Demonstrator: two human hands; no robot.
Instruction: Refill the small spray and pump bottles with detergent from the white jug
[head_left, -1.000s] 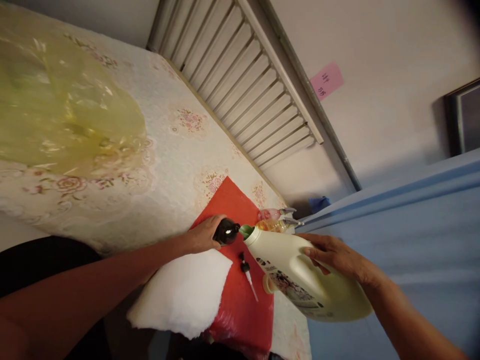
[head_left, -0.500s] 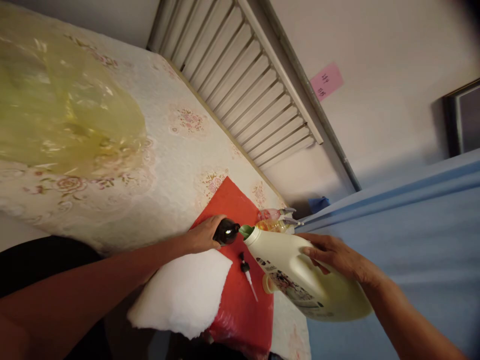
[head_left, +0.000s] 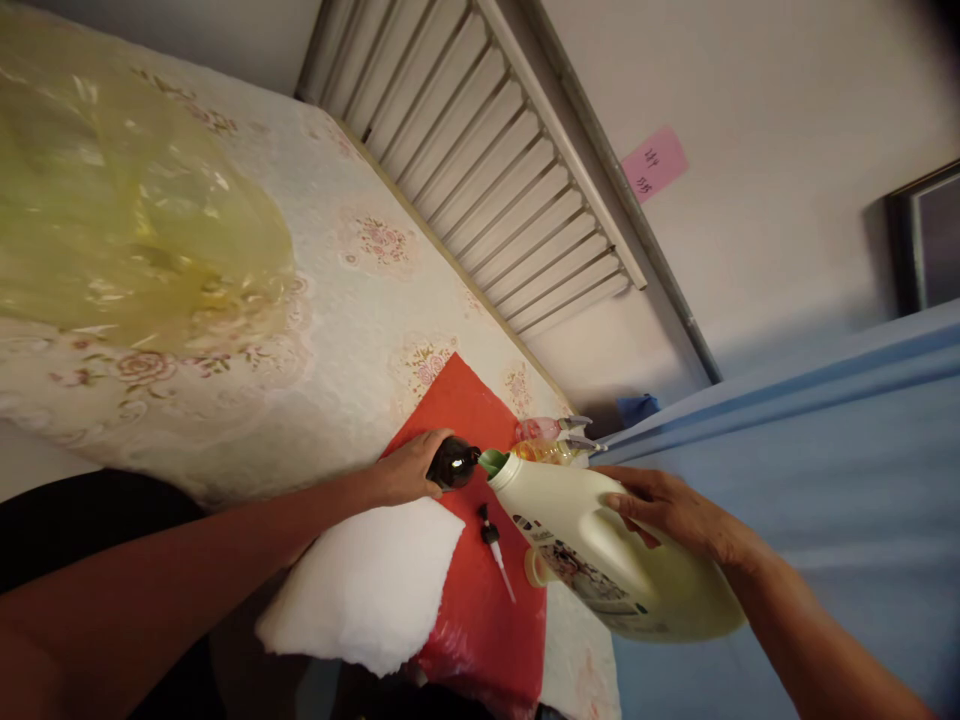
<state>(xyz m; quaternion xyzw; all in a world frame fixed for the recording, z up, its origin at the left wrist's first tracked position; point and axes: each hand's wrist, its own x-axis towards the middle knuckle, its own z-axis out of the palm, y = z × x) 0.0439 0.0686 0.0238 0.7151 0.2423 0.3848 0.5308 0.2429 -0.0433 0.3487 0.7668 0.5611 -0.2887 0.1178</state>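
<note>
My left hand is closed around a small dark bottle above the red mat. In my right hand is a large pale jug, gripped by its handle and tipped so that its green spout meets the mouth of the dark bottle. Whether liquid is flowing cannot be made out. A black-and-white pump top with its tube lies on the mat below the two mouths. Partly behind the jug, a pale round cap shows.
A folded white cloth lies over the mat's near left side. Behind the jug are a pink bottle and a yellow one. A yellowish plastic bag rests on the floral tablecloth. A blue curtain hangs at right.
</note>
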